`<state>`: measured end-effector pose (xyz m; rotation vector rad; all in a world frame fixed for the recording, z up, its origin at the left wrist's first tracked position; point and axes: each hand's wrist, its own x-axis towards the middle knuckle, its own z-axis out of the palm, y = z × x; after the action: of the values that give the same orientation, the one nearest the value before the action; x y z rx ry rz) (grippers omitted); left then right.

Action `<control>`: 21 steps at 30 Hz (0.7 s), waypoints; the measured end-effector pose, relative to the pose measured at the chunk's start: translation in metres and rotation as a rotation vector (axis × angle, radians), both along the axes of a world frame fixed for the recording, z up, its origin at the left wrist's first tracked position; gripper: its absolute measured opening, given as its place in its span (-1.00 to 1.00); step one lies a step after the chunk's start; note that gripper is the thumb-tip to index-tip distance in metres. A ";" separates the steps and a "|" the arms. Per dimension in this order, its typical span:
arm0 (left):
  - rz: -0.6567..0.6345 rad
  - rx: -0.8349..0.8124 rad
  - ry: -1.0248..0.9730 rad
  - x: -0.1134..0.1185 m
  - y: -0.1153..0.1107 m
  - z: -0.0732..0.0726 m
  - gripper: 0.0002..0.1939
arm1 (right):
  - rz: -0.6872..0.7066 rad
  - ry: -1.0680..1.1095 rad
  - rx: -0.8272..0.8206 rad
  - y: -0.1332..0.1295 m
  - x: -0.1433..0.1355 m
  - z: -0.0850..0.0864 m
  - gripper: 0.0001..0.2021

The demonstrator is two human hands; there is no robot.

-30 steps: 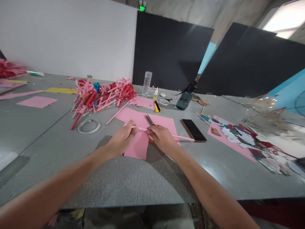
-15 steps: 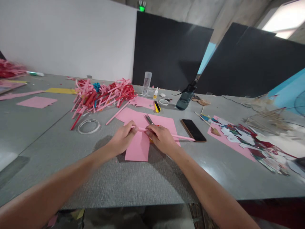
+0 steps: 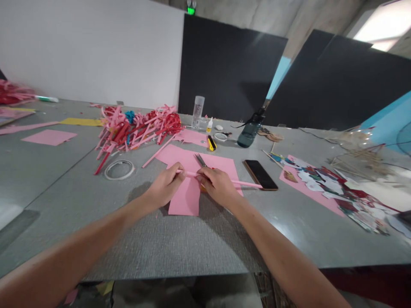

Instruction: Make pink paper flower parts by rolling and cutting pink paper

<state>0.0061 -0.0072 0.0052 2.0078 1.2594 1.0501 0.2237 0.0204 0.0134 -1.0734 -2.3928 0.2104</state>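
A narrow pink paper strip (image 3: 246,184) runs level between my two hands, its right end reaching the phone. My left hand (image 3: 167,183) is closed, pinching the strip's left end between thumb and fingers. My right hand (image 3: 215,185) grips the same strip farther right. Scissors (image 3: 201,160) stick out from under the right hand with blades pointing away; their handles are mostly hidden, so I cannot tell whether that hand holds them too. Beneath both hands lies pink paper (image 3: 184,201), with a flap hanging toward me.
Left stand a pile of pink and red strips (image 3: 138,128) and a white tape roll (image 3: 119,170). Ahead are a yellow cutter (image 3: 211,143), glue bottle (image 3: 209,125), clear cylinder (image 3: 198,112) and dark bottle (image 3: 249,132). A phone (image 3: 260,174) and paper scraps (image 3: 334,184) lie right.
Both hands keep the same hold on the strip. The near end of the pink paper has shifted very slightly; nothing else has visibly moved.
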 end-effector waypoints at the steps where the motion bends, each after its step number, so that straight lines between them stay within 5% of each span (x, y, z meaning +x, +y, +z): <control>1: -0.002 0.005 0.003 0.000 0.000 0.000 -0.72 | 0.001 0.005 -0.006 0.000 0.000 0.000 -0.86; 21: 0.000 0.044 0.014 -0.001 0.003 -0.003 -0.81 | 0.008 0.006 0.034 0.002 0.000 -0.003 -0.86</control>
<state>0.0051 -0.0046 0.0022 2.0506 1.2540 1.0746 0.2242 0.0226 0.0106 -1.0463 -2.3870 0.1750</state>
